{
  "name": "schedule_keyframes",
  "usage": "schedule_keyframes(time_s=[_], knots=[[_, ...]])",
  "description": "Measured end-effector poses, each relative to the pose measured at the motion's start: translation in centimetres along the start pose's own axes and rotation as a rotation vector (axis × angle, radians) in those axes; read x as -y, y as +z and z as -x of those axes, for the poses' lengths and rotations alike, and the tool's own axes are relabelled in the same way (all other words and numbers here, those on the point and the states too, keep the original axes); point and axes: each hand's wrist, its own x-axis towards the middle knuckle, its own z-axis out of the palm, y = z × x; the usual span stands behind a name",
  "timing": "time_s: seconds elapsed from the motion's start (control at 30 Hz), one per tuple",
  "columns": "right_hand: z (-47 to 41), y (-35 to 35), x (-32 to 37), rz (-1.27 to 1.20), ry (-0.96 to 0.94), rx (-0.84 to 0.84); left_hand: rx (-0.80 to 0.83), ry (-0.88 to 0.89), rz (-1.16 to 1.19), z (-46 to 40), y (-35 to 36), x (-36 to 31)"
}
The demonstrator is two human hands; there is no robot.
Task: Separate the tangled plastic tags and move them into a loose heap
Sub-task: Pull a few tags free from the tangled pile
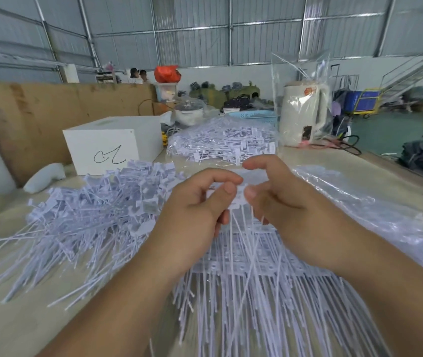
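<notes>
Right above the middle of the bench [375, 176], both hands are working on one small bunch of white plastic tags [238, 199]. Left hand [195, 210] has its thumb and curled fingers pinched on the flat heads of the bunch, and the right hand [280, 199] is pinching the same heads from the other side, so both grips are clamped on it. The thin tails of that bunch hang down between the wrists.

Directly under the hands there's a flatter batch of tags [251, 274] still lined up in rows, tails pointing toward the camera. Off to the left sits the loose heap [84, 217], tags lying every which way. Behind the hands is a clear bag stuffed with more tags [220, 140], and crinkly clear plastic sheeting [375, 215] runs along the right side.

Further back: a white box [112, 145] with a black scribble on it, and a cream kettle [303, 114] wrapped in a plastic bag.
</notes>
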Motion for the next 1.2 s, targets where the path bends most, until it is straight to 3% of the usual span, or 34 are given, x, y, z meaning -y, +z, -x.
schedule_keyframes(time_s=[0.2, 0.37, 0.5, 0.7, 0.97, 1.2], knots=[[-0.1, -0.3, -0.6, 0.022, -0.005, 0.095, 0.077, 0.023, -0.075, 0.1, -0.3, -0.1], [0.0, 0.1, -0.6, 0.131, -0.048, 0.124, 0.121, 0.031, -0.004, 0.2, -0.2, -0.2], [-0.2, 0.3, -0.5, 0.223, -0.076, 0.126, 0.075, 0.05, -0.037, 0.0, -0.3, -0.1], [-0.2, -1.7, -0.6, 0.206, 0.047, 0.124, -0.058, 0.005, 0.03, -0.8, -1.3, 0.0], [-0.6, -0.5, -0.6, 0.051, 0.066, -0.074, -0.141, -0.044, 0.137, -0.8, -0.7, -0.1], [-1.0, 0.5, 0.3, -0.019, 0.006, -0.269, -0.261, 0.034, 0.253, -0.3, 0.7, -0.4]])
